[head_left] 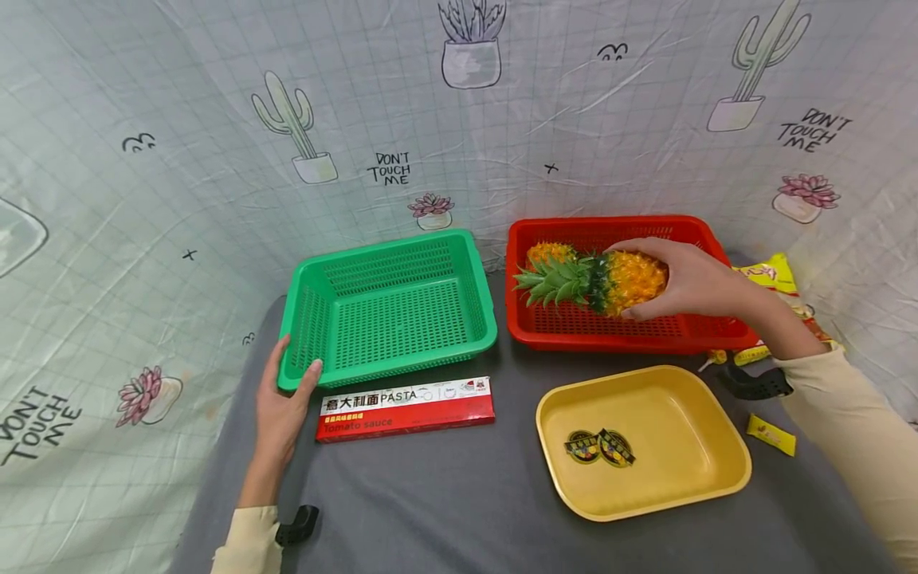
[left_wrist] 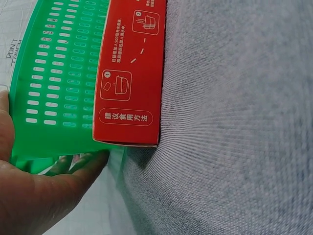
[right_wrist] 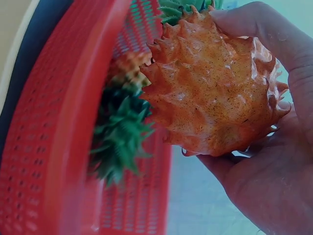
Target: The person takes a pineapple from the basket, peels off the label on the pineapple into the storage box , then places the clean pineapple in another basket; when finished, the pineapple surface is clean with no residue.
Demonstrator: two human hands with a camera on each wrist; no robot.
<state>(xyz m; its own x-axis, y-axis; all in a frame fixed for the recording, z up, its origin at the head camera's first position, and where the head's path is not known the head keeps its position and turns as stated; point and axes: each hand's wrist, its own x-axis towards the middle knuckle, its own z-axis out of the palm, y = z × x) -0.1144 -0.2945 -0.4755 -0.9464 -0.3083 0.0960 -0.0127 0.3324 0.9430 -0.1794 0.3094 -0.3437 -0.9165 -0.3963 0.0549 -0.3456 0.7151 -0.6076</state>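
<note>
My right hand (head_left: 649,279) grips an orange toy pineapple (head_left: 617,287) by its body, just above the red basket (head_left: 610,339), with the green leaves pointing left. The right wrist view shows the pineapple (right_wrist: 210,98) held in the fingers and palm (right_wrist: 279,171). A second pineapple (head_left: 548,253) lies in the red basket (right_wrist: 49,147) behind it. My left hand (head_left: 297,357) holds the front left corner of the empty green basket (head_left: 387,307), thumb on the rim. In the left wrist view a finger (left_wrist: 73,171) lies under the green basket (left_wrist: 54,88).
A red pasta box (head_left: 405,408) lies just in front of the green basket. A yellow tray (head_left: 717,478) bearing two stickers sits front right. A yellow snack bag (head_left: 770,275) and a small yellow sachet (head_left: 770,434) lie at the right. Grey cloth (left_wrist: 234,122) covers the table.
</note>
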